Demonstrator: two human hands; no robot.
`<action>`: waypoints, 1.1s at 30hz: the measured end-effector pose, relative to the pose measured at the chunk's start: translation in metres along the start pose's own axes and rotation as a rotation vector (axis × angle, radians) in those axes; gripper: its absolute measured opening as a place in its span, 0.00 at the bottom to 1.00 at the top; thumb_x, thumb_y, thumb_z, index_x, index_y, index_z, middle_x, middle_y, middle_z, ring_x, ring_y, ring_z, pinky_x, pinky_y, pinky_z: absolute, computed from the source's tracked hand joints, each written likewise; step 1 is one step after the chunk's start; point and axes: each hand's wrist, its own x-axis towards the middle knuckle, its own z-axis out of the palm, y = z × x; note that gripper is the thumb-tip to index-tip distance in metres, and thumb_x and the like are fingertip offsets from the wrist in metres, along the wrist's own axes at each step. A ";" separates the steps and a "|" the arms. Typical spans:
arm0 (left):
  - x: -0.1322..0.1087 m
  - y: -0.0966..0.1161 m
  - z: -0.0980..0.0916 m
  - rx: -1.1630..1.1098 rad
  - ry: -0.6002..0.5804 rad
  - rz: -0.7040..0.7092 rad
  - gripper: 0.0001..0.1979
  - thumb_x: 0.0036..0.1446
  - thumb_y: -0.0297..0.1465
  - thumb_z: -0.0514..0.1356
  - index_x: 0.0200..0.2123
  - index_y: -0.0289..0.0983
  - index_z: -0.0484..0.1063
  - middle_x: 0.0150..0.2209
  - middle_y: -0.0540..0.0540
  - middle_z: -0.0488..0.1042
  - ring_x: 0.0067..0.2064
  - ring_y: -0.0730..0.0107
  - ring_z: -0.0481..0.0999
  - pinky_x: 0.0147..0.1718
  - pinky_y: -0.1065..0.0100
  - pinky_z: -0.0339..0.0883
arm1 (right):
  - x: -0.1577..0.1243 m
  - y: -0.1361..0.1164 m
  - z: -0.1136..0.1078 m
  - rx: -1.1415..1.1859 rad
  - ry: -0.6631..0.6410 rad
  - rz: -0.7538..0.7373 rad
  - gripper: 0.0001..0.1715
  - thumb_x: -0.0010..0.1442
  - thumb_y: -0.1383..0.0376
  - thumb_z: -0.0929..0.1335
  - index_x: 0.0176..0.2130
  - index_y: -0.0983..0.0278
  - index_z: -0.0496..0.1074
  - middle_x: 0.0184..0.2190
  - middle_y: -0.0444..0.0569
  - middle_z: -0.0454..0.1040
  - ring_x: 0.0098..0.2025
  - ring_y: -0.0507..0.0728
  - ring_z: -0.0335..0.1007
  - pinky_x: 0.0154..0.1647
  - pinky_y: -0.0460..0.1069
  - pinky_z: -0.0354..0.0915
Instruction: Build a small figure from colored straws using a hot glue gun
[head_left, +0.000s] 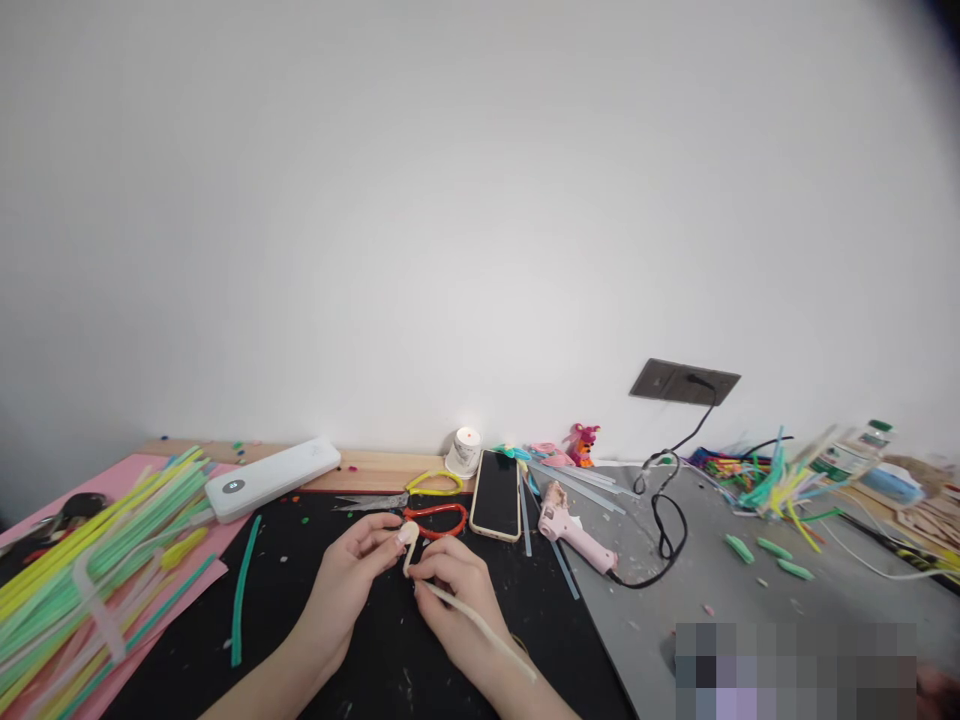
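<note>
My left hand (pixel 352 580) and my right hand (pixel 457 600) meet over a black mat (pixel 300 600) near the table's front. Both pinch a pale cream straw (pixel 480 628). Its upper end is bent over into a small loop (pixel 409 545) between my left fingertips. The rest of the straw runs down and right past my right wrist. Scissors with one yellow and one orange handle (pixel 431 500) lie just behind my hands. A single green straw (pixel 241 590) lies on the mat to the left.
A heap of coloured straws (pixel 90 560) lies on pink paper at left, a white case (pixel 271 478) behind it. A lit candle (pixel 465 450), a phone (pixel 496 495) and a pink glue gun (pixel 574 525) with a black cord sit in the middle. More straws (pixel 780 485) clutter the right.
</note>
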 end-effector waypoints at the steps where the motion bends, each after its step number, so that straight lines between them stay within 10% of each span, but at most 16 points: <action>1: 0.000 0.000 0.000 0.000 -0.001 0.002 0.20 0.38 0.37 0.71 0.35 0.36 0.73 0.25 0.50 0.78 0.32 0.66 0.74 0.36 0.67 0.66 | 0.000 0.000 0.000 0.000 -0.004 0.005 0.17 0.50 0.79 0.65 0.33 0.64 0.80 0.32 0.49 0.74 0.32 0.53 0.72 0.33 0.44 0.65; 33: -0.003 0.001 0.004 0.003 -0.023 0.024 0.18 0.37 0.36 0.71 0.33 0.36 0.74 0.26 0.48 0.81 0.32 0.66 0.76 0.35 0.69 0.66 | 0.000 0.002 0.001 0.056 0.008 -0.032 0.17 0.52 0.78 0.67 0.35 0.61 0.80 0.33 0.49 0.75 0.35 0.54 0.74 0.38 0.45 0.68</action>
